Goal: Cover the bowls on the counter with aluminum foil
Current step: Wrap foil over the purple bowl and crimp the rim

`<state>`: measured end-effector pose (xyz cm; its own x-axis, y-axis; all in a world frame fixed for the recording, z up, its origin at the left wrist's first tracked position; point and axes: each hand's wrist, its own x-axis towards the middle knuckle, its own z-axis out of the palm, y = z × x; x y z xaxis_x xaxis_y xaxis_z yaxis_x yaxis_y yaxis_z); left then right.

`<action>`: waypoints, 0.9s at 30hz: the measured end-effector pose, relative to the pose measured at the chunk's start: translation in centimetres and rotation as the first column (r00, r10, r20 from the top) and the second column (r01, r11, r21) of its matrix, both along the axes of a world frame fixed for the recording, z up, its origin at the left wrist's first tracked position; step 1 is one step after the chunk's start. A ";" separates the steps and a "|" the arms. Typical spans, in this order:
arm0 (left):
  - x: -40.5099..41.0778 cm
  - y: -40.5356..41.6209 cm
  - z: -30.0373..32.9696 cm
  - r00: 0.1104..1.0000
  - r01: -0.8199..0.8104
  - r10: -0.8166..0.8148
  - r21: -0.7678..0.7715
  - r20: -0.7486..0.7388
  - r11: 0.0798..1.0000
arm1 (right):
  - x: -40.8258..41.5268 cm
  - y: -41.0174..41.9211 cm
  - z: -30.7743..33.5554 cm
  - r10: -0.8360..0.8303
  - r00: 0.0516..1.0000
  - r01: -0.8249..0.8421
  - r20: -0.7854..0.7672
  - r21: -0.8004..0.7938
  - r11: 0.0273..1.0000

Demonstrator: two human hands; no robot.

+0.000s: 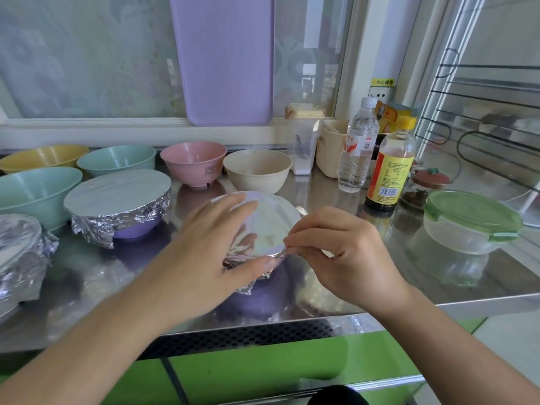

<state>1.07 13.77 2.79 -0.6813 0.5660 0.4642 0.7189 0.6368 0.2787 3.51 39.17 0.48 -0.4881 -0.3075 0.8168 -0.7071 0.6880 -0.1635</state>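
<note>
You're mid-task: front purple bowl (257, 290) sits at desk (438, 276) edge. Your left hand (210, 249) lies flat on its foil (263, 226); right hand (336, 252) pinches the foil rim. 2 bowls left already wrapped; approx. 5 behind still bare.

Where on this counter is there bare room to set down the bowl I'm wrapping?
Bare steel lies between your right hand and the lidded glass container. The back row, pink bowl to bottles, is crowded.
</note>
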 end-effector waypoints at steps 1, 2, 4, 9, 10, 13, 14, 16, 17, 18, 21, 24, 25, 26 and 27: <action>0.7 -0.2 -0.6 0.999 0.032 -0.031 0.072 -0.021 0.997 | 0.1 -0.1 0.1 0.014 1.000 -0.014 -0.001 0.002 1.000; 1.4 -0.3 -1.2 0.997 0.067 -0.061 0.137 -0.047 0.988 | 0.1 -0.4 0.1 0.032 0.999 -0.032 -0.001 0.004 0.999; 2.3 -0.1 -2.1 0.987 0.114 -0.085 0.230 -0.133 0.966 | 0.2 -1.1 0.1 0.065 0.998 -0.065 0.006 0.005 0.998; 2.5 -0.2 -2.3 0.978 0.094 -0.030 0.310 -0.207 0.946 | 0.2 -1.8 0.0 0.051 0.999 -0.052 0.017 0.002 0.999; 2.4 -0.4 -2.2 0.977 0.091 -0.026 0.306 -0.209 0.948 | 0.1 -1.7 0.0 0.045 0.999 -0.045 0.017 -0.004 0.999; 2.2 -1.1 -2.1 0.974 0.093 -0.028 0.281 -0.227 0.955 | 0.2 -1.6 0.2 0.027 1.000 -0.027 0.005 0.016 0.999; 2.2 -1.2 -2.1 0.972 0.086 -0.020 0.278 -0.233 0.957 | 0.1 -1.8 0.3 0.022 1.000 -0.022 0.003 0.030 0.999; 2.1 -1.6 -2.2 0.970 0.057 0.014 0.283 -0.243 0.957 | 0.0 -2.1 0.3 0.016 1.000 -0.016 0.001 0.048 0.999; 2.1 -1.8 -2.2 0.968 0.041 0.033 0.285 -0.250 0.958 | 0.0 -2.2 0.4 0.015 1.000 -0.015 -0.001 0.053 0.999; 2.0 -2.0 -2.2 0.964 0.031 0.045 0.281 -0.261 0.959 | 0.0 -2.2 0.4 0.014 1.000 -0.014 -0.004 0.058 0.998; 1.4 -2.7 -2.3 0.953 0.036 0.041 0.244 -0.301 0.969 | -0.1 -2.1 0.7 0.001 1.000 0.000 -0.013 0.078 0.997; 0.8 -3.0 -2.2 0.945 0.038 0.040 0.233 -0.324 0.972 | -0.2 -2.1 0.7 -0.032 0.999 0.034 -0.019 0.087 0.996; 0.7 -3.0 -2.2 0.944 0.035 0.044 0.232 -0.326 0.972 | -0.2 -2.1 0.7 -0.038 0.999 0.040 -0.018 0.090 0.995; 0.6 -3.0 -2.2 0.944 0.033 0.046 0.230 -0.327 0.973 | -0.2 -2.1 0.8 -0.040 0.999 0.041 -0.018 0.094 0.995; 0.6 -2.9 -2.2 0.944 0.031 0.047 0.228 -0.328 0.973 | -0.1 -2.1 0.9 -0.037 0.999 0.039 -0.017 0.099 0.994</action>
<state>1.63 10.86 0.55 -0.4723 0.4146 0.7778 0.7900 0.5904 0.1650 3.38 37.05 1.42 -0.4888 -0.3685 0.7907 -0.6819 0.7267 -0.0829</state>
